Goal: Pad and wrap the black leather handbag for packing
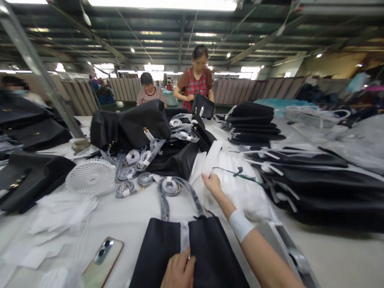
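A black handbag (207, 248) lies flat at the near table edge, its wrapped strap (168, 192) looping away from me. My left hand (178, 272) presses on the bag near a white paper band (184, 236), fingers curled on its surface. My right hand (211, 182), with a white wristband, reaches forward and touches a stack of white dust bags (240, 180); whether it grips one is unclear.
A phone (103, 260) lies at the near left beside loose white paper. A small white fan (90, 176) lies left of several wrapped straps. Black bags are stacked at right (315, 180), left and centre. Two people (196, 80) work across the table.
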A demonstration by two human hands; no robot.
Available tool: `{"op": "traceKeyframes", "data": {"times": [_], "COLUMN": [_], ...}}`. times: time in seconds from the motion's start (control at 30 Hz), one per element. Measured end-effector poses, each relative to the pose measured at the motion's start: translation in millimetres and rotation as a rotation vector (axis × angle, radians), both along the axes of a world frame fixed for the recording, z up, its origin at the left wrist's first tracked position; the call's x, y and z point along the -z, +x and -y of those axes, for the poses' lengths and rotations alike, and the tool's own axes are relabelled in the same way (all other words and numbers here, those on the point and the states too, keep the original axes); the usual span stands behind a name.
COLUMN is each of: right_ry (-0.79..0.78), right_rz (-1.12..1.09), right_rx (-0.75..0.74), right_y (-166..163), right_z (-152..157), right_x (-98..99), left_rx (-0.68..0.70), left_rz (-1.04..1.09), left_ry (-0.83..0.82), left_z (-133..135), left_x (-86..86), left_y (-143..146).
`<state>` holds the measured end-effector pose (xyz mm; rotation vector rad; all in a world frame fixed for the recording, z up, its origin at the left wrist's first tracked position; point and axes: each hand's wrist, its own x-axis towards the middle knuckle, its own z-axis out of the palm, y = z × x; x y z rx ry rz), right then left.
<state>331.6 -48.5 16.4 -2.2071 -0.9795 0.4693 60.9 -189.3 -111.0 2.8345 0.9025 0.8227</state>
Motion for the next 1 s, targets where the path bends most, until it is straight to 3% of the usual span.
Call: {"op": "traceKeyframes", "data": {"times": [0.13,0.23,0.33,0.43,0.53,0.67,0.8,0.9,1.0], "right_ry": [0.078,0.085,0.152,0.132,0.080,-0.001,-0.113,-0.089,-0.084], "right_rz": [-0.197,-0.330,-0.373,-0.315,-0.321,-0.242,-0.096,-0.121,-0.153], "right_rx": [-0.092,-0.164,-0.133,0.001,0.065,0.061,0.147,0.204,0.104], "right_y": [-2.9,-18.2,-30.8,-38.6,-45.0,-48.6,-47.0,-48.0,-54.5], "right_z": [92.7,180.3,252.1,296.9,317.1,322.5,324.0,325.3,321.9], "right_x": [-21.7,-21.9,2.0,35.6,56.2,51.8,33.5,21.2,11.5], "left_rx": [0.110,0.094,0.083,0.203,0.474,0.754,0.703,0.603,0.498], "left_rz": [-0.061,-0.140,-0.249,-0.312,-0.389,-0.560,-0.683,-0.649,-0.541], "left_ry": [-0.043,-0.045,-0.059,-0.145,-0.271,-0.327,-0.206,-0.074,0.019], "left_z": [-1.3,-1.0,1.1,-0.7,-10.3,-24.6,-19.4,-5.2,5.4], "left_x": [-19.1,-28.2,-39.4,-59.8,-88.6,-121.8,-126.5,-109.4,-89.1], "left_y": [-11.8,-13.9,-9.3,7.4,40.8,94.1,108.3,84.7,56.3]}}
